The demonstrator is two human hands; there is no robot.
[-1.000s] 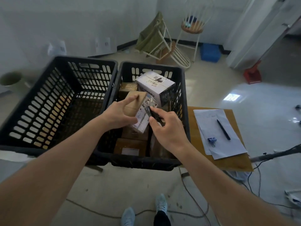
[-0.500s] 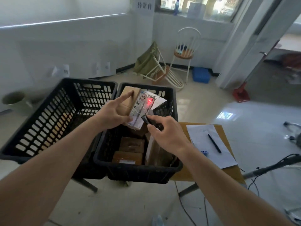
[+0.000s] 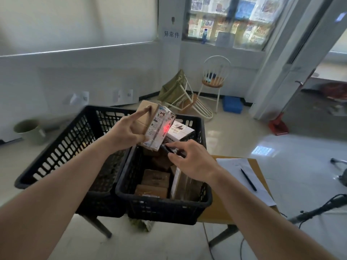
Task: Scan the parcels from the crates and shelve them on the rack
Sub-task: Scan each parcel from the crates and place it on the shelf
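My left hand [image 3: 125,133] grips a small brown cardboard parcel [image 3: 156,124] with a white shipping label, held up above the right black crate [image 3: 165,209]. My right hand [image 3: 189,160] holds a small dark scanner [image 3: 168,148] just under the parcel. A red light spot shows on the label. Several brown parcels [image 3: 155,178] and a white box [image 3: 180,131] lie in the right crate. The left black crate [image 3: 62,147] shows no parcels from here.
A wooden table [image 3: 221,212] to the right carries papers [image 3: 244,177] and a black pen [image 3: 248,179]. Chairs [image 3: 214,81], a blue bin [image 3: 232,106] and a red dustpan [image 3: 277,126] stand by the far wall. Cables trail on the floor at the right.
My left hand lifted the parcel out of the right crate and up. The scanner's red light came onto the label. My view tilted upward.
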